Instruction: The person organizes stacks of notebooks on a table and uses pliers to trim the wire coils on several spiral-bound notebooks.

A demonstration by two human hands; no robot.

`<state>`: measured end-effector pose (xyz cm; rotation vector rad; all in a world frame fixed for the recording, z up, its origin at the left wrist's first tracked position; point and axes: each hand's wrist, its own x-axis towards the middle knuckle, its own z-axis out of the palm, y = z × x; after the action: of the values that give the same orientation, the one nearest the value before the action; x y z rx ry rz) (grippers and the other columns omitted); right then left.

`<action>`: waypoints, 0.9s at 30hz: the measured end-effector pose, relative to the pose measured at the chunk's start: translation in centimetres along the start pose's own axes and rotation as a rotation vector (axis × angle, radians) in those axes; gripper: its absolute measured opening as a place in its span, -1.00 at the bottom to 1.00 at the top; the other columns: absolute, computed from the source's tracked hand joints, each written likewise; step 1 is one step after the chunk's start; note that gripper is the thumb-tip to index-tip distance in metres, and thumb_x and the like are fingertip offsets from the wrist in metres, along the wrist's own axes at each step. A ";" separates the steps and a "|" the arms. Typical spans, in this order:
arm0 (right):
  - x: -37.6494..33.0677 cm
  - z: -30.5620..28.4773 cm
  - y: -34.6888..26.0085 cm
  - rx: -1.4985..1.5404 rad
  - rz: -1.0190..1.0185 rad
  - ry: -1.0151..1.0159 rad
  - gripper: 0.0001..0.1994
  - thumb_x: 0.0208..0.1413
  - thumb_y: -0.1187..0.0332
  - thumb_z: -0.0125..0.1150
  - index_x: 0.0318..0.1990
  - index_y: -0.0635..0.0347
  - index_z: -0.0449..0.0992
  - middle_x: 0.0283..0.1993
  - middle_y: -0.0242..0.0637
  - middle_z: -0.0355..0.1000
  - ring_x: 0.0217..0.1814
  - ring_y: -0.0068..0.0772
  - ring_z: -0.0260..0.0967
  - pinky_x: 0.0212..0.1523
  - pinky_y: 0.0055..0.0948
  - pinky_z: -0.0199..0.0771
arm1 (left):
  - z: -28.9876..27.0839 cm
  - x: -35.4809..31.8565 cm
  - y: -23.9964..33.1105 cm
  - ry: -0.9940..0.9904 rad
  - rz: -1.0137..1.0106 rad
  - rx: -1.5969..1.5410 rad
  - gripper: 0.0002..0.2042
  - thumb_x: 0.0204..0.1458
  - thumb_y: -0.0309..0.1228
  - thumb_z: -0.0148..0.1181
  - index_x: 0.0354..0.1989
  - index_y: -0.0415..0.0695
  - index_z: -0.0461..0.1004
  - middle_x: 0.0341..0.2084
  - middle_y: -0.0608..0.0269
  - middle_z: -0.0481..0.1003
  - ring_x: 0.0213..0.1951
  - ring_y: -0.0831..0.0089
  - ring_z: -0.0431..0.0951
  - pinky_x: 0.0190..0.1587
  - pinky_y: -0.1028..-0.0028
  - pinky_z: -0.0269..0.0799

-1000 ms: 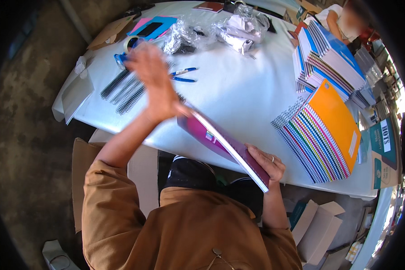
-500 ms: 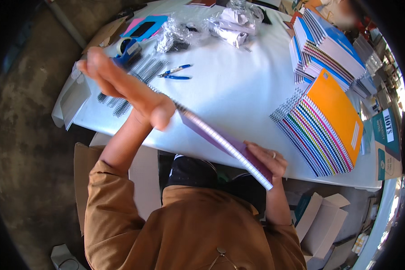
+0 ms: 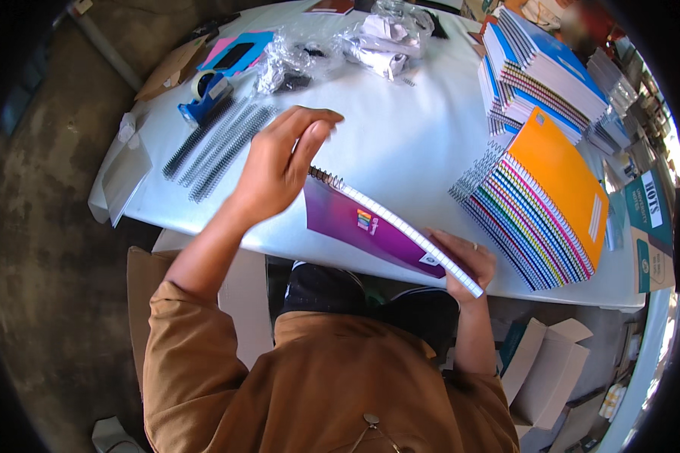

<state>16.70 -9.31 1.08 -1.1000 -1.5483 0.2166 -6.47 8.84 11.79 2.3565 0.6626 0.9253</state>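
Loose coils [image 3: 223, 155] lie unused at the left of the table [image 3: 404, 128], beside the left hand [image 3: 279, 155], which is half curled with thumb apart from fingers and nothing seen in it. Next comes the purple notebook [image 3: 370, 226], held over the table's near edge, its coil in place at the upper end, though I cannot tell whether it runs the full edge, and its lower end pinched by the right hand [image 3: 472, 260]. The orange-topped stack [image 3: 559, 200] at right looks already coiled.
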 end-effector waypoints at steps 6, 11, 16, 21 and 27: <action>-0.1 -0.9 0.0 0.073 0.181 0.096 -0.80 -0.02 0.55 0.19 -0.20 0.41 0.55 -0.28 -0.12 0.56 -0.35 -0.40 0.53 -0.31 -0.57 0.47 | -1.4 1.6 1.3 -0.175 0.274 0.128 -0.81 -0.04 -0.38 0.28 -0.35 -0.26 0.49 -0.44 0.17 0.47 -0.37 0.32 0.47 -0.25 0.42 0.39; -0.1 -1.0 0.2 0.088 0.167 0.122 -0.82 -0.02 0.54 0.23 -0.23 0.40 0.57 -0.33 -0.11 0.56 -0.43 -0.45 0.51 -0.38 -0.59 0.43 | -1.6 1.6 -0.9 -0.292 0.270 0.198 -0.81 -0.16 -0.36 0.37 -0.47 -0.19 0.50 -0.51 0.22 0.47 -0.39 0.32 0.44 -0.30 0.39 0.33; -0.3 -0.9 0.4 0.131 0.169 0.187 -0.82 -0.02 0.52 0.26 -0.23 0.39 0.57 -0.39 -0.17 0.56 -0.46 -0.56 0.45 -0.42 -0.63 0.40 | 0.1 1.5 -0.9 0.026 0.493 0.319 -0.72 -0.14 -0.19 0.32 -0.58 -0.12 0.41 -0.61 0.30 0.38 -0.47 0.33 0.41 -0.43 0.40 0.28; -0.3 -0.8 0.1 0.128 0.173 0.182 -0.81 -0.01 0.52 0.27 -0.22 0.39 0.57 -0.40 -0.21 0.55 -0.46 -0.59 0.43 -0.41 -0.64 0.39 | 1.4 1.5 -2.0 0.187 0.662 0.442 -0.65 -0.17 -0.07 0.30 -0.59 -0.07 0.35 -0.61 0.36 0.35 -0.52 0.36 0.40 -0.47 0.45 0.25; -0.4 -0.8 -0.4 0.143 0.189 0.187 -0.82 -0.02 0.53 0.28 -0.22 0.39 0.57 -0.39 -0.22 0.55 -0.44 -0.60 0.42 -0.38 -0.64 0.39 | 2.4 2.0 -1.1 0.262 0.580 0.533 -0.57 -0.12 -0.07 0.27 -0.78 -0.08 0.29 -0.81 0.31 0.29 -0.72 0.34 0.33 -0.57 0.43 0.23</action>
<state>17.12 -10.14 1.29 -1.1199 -1.2449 0.3380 -3.76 10.14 10.53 3.0161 0.3402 1.4692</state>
